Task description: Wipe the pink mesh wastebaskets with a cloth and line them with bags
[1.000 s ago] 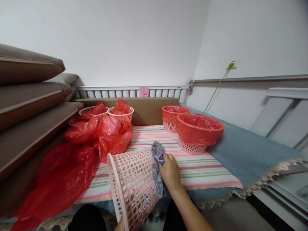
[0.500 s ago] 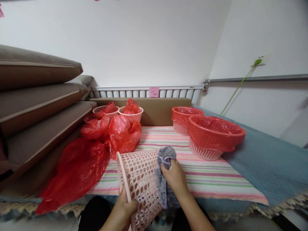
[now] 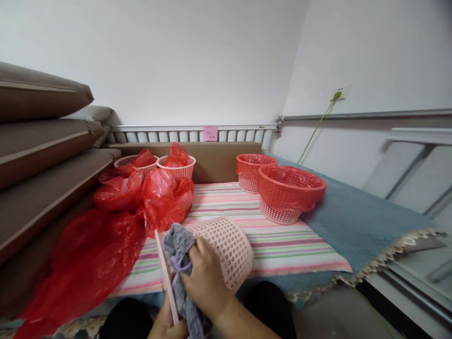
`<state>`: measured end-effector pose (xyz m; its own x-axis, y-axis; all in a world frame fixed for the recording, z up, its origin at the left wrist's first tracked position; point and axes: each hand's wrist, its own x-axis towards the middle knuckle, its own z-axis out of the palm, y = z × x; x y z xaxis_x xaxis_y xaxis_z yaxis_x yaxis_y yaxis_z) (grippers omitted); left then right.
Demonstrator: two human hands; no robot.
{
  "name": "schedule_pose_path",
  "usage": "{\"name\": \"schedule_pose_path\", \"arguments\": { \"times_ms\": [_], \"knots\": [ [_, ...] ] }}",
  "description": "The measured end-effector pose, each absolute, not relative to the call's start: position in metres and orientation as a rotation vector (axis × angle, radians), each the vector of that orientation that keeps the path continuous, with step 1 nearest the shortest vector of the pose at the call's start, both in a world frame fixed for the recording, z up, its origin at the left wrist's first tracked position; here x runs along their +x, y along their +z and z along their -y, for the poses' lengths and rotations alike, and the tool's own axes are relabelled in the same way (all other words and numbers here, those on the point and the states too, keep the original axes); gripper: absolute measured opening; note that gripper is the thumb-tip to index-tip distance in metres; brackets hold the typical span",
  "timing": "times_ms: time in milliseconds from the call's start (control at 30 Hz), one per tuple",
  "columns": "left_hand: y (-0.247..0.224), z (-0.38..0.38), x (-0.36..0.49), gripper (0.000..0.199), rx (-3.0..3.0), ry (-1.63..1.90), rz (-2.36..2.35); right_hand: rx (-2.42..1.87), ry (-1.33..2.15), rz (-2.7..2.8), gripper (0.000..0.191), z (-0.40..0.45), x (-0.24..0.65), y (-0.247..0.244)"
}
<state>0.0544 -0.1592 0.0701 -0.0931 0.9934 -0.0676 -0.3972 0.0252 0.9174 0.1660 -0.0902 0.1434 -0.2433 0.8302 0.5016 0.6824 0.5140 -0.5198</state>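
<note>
A pale pink perforated plastic basket (image 3: 229, 249) lies tipped on its side at the front edge of the striped cloth, its rim facing left. My left hand (image 3: 167, 325) grips that rim low down, thumb on the near side. In my right hand (image 3: 206, 278) is a bunched grey cloth (image 3: 178, 245) with a lilac cord, pressed against the basket's outer wall close to the rim. The fingers are closed round the cloth. Part of the left hand is hidden behind the rim.
Red plastic bags (image 3: 165, 197) lie heaped at left, before two baskets (image 3: 176, 167) holding red plastic. Two bag-lined baskets (image 3: 282, 212) stand at right on the striped cloth (image 3: 282, 249). Stacked cushions (image 3: 45, 174) rise at far left; a radiator (image 3: 158, 134) runs along the wall.
My right hand has moved the cloth leftward along the basket, from its base end to near the rim. The basket has turned somewhat, and the view has swung right.
</note>
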Motion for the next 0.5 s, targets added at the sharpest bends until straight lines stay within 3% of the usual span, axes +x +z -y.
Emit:
{"name": "schedule_pose_path", "arguments": {
  "times_ms": [267, 500],
  "knots": [
    [0.079, 0.170, 0.059, 0.072, 0.910, 1.139, -0.798, -1.770, -0.124, 1.712, 0.016, 0.021, 0.253, 0.122],
    [0.051, 0.157, 0.044, 0.062, 1.149, 1.227, -0.854, -1.498, -0.002, 1.472, 0.020, 0.019, 0.261, 0.130]
  ]
}}
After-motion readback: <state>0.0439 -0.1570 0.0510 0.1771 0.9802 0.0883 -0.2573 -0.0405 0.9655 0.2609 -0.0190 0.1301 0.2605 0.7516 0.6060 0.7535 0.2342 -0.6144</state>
